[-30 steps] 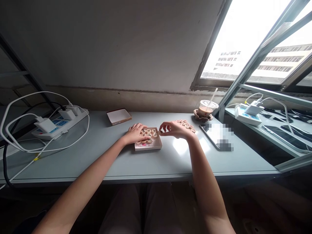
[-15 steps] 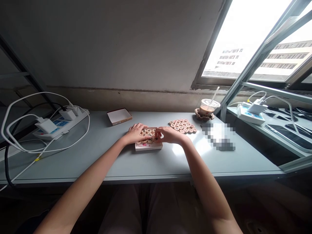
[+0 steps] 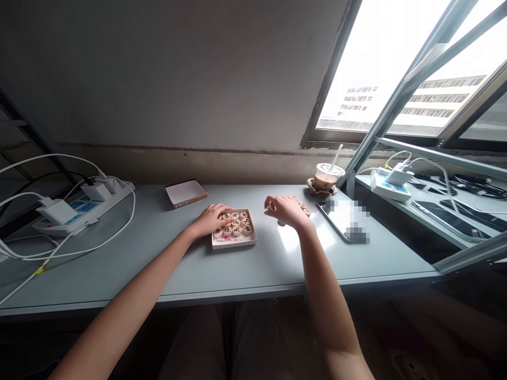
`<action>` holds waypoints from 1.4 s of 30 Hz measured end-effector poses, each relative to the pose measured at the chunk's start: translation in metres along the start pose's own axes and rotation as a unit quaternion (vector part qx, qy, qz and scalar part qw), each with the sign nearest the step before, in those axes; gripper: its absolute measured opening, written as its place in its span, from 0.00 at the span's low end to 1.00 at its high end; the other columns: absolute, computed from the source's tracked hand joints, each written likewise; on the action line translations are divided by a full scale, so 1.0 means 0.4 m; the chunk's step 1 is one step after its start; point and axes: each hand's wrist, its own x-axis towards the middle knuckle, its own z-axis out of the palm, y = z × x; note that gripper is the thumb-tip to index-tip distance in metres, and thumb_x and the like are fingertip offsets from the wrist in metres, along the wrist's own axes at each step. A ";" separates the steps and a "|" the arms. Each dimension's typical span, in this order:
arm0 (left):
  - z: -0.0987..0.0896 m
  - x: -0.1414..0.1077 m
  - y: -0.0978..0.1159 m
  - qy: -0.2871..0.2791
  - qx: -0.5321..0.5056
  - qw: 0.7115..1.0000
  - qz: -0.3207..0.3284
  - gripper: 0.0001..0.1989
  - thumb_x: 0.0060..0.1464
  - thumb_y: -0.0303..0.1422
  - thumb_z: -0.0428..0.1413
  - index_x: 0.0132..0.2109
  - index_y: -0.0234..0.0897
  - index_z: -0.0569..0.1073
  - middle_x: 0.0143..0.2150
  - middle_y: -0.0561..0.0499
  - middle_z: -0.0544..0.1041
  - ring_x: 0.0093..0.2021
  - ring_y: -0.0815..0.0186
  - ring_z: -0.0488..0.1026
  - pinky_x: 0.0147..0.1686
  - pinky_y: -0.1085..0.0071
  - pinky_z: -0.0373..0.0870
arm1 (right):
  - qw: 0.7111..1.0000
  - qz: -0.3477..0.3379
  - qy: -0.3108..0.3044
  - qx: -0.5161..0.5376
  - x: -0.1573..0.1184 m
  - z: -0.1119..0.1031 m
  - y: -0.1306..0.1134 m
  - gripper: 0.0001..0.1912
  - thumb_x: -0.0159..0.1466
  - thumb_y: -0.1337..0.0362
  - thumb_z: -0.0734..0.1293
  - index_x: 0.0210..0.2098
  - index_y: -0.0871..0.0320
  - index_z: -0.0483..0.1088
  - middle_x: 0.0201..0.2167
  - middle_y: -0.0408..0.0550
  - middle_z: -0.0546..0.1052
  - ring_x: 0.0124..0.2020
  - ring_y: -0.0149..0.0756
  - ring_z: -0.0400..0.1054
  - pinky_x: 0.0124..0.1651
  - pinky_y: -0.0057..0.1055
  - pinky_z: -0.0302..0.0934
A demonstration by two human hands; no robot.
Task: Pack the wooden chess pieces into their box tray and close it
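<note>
Round wooden xiangqi pieces [image 3: 236, 230] with black characters lie in rows inside a shallow white box [image 3: 237, 244]. My left hand [image 3: 212, 219] rests on the box's left side, its fingers stretched over the leftmost pieces and hiding some of them. To the right of the box, my right hand [image 3: 287, 210] hovers at a second group of xiangqi pieces [image 3: 304, 207] on the table. Its thumb and fingers are curved and apart, with a gap showing between them. This hand covers most of that group; only a few pieces with red characters show past it.
An open box lid [image 3: 186, 193] lies at the back left. Right of the pieces are a phone-like device [image 3: 336, 224], partly blurred out, and a drink cup [image 3: 325, 178] in a cardboard holder. A power strip [image 3: 85, 208] with looping white cables takes up the table's left side.
My right hand has left the box and moved right, over the loose pieces. My left hand stays at the box. The whole view has shifted slightly.
</note>
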 end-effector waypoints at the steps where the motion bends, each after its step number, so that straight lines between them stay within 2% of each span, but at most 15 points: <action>1: -0.004 0.001 -0.005 0.009 -0.018 1.000 0.000 0.25 0.53 0.51 0.46 0.53 0.45 0.68 0.54 0.50 0.66 0.57 0.57 0.59 0.54 0.65 0.59 | 0.999 0.042 0.007 -0.020 -0.003 -0.004 0.020 0.08 0.59 0.61 0.65 0.37 0.56 0.70 0.32 0.46 0.75 0.33 0.35 0.67 0.32 0.27 0.52; 3: -0.015 0.003 -0.018 0.036 -0.036 0.999 0.000 0.25 0.53 0.51 0.46 0.51 0.43 0.70 0.53 0.49 0.68 0.53 0.58 0.64 0.49 0.67 0.63 | 0.994 0.102 -0.014 -0.030 -0.011 -0.008 0.054 0.10 0.55 0.61 0.68 0.37 0.56 0.70 0.35 0.48 0.75 0.38 0.38 0.67 0.32 0.27 0.53; 6: -0.032 0.006 -0.046 0.067 -0.010 0.998 -0.008 0.23 0.50 0.51 0.49 0.45 0.42 0.73 0.47 0.49 0.71 0.46 0.59 0.68 0.41 0.70 0.65 | 0.990 0.113 -0.084 0.010 -0.020 -0.010 0.082 0.16 0.48 0.61 0.72 0.37 0.53 0.72 0.38 0.46 0.75 0.40 0.39 0.66 0.31 0.26 0.54; 8: -0.041 0.008 -0.065 0.060 0.005 0.998 -0.020 0.21 0.48 0.51 0.51 0.41 0.41 0.74 0.43 0.50 0.73 0.42 0.60 0.69 0.37 0.71 0.64 | 0.987 0.113 -0.109 0.023 -0.023 -0.010 0.085 0.16 0.47 0.63 0.72 0.37 0.52 0.72 0.36 0.44 0.75 0.40 0.39 0.66 0.30 0.26 0.54; 12: -0.049 0.010 -0.086 0.045 -0.009 0.998 -0.032 0.19 0.47 0.50 0.53 0.39 0.41 0.75 0.40 0.51 0.74 0.40 0.62 0.70 0.36 0.72 0.63 | 0.985 0.130 -0.112 0.002 -0.021 -0.006 0.080 0.11 0.48 0.69 0.70 0.32 0.54 0.74 0.31 0.45 0.75 0.36 0.37 0.67 0.28 0.26 0.52; 15: -0.048 0.012 -0.093 0.054 -0.030 0.998 -0.032 0.19 0.47 0.49 0.53 0.38 0.41 0.76 0.39 0.50 0.75 0.39 0.62 0.70 0.35 0.72 0.63 | 0.996 0.060 -0.065 0.030 -0.016 -0.005 0.074 0.06 0.51 0.65 0.69 0.30 0.55 0.74 0.29 0.44 0.75 0.34 0.35 0.66 0.30 0.26 0.52; 18: -0.043 0.017 -0.099 0.044 -0.052 0.997 -0.033 0.20 0.47 0.49 0.53 0.37 0.38 0.76 0.34 0.49 0.76 0.35 0.63 0.70 0.32 0.72 0.62 | 0.990 -0.050 -0.038 0.127 -0.006 -0.001 0.039 0.10 0.56 0.59 0.66 0.36 0.54 0.73 0.29 0.43 0.74 0.30 0.30 0.66 0.31 0.25 0.53; 21: -0.035 0.022 -0.106 0.037 -0.072 0.996 -0.032 0.20 0.46 0.49 0.54 0.35 0.36 0.76 0.30 0.49 0.76 0.31 0.64 0.70 0.29 0.72 0.61 | 0.965 -0.147 -0.055 0.212 0.003 0.017 -0.036 0.12 0.58 0.61 0.66 0.42 0.54 0.71 0.29 0.42 0.73 0.28 0.28 0.64 0.31 0.24 0.54; 26: -0.028 0.026 -0.108 0.065 -0.061 0.995 -0.036 0.18 0.46 0.47 0.54 0.34 0.37 0.77 0.30 0.50 0.77 0.32 0.64 0.70 0.30 0.73 0.62 | 0.933 -0.272 -0.060 0.229 0.001 0.066 -0.161 0.09 0.58 0.67 0.66 0.39 0.56 0.71 0.28 0.42 0.73 0.27 0.27 0.62 0.30 0.23 0.53; 29: -0.026 0.027 -0.107 0.072 -0.045 0.996 -0.039 0.18 0.47 0.47 0.53 0.34 0.38 0.77 0.29 0.50 0.76 0.32 0.64 0.70 0.30 0.72 0.61 | 0.929 -0.292 -0.051 0.220 -0.002 0.082 -0.187 0.08 0.58 0.67 0.66 0.39 0.57 0.71 0.29 0.43 0.73 0.27 0.27 0.62 0.30 0.23 0.52; 36: -0.028 0.025 -0.100 0.073 -0.024 0.996 -0.044 0.20 0.47 0.49 0.52 0.35 0.39 0.77 0.31 0.50 0.76 0.31 0.64 0.69 0.29 0.72 0.61 | 0.926 -0.297 -0.041 0.231 0.000 0.100 -0.193 0.13 0.60 0.67 0.65 0.45 0.54 0.69 0.34 0.45 0.74 0.30 0.28 0.63 0.31 0.23 0.52; 40: -0.029 0.025 -0.098 0.077 -0.011 0.996 -0.048 0.18 0.47 0.48 0.52 0.34 0.40 0.77 0.32 0.50 0.76 0.34 0.63 0.70 0.31 0.71 0.61 | 0.942 -0.282 -0.019 0.183 0.002 0.103 -0.191 0.04 0.60 0.64 0.65 0.33 0.58 0.71 0.27 0.44 0.73 0.26 0.27 0.60 0.29 0.24 0.48; 42: -0.029 0.024 -0.097 0.074 -0.015 0.996 -0.044 0.17 0.48 0.47 0.52 0.34 0.40 0.77 0.33 0.50 0.76 0.35 0.62 0.70 0.32 0.71 0.62 | 0.947 -0.280 -0.017 0.157 0.002 0.102 -0.188 0.06 0.60 0.64 0.65 0.30 0.58 0.72 0.26 0.45 0.73 0.25 0.27 0.59 0.29 0.25 0.47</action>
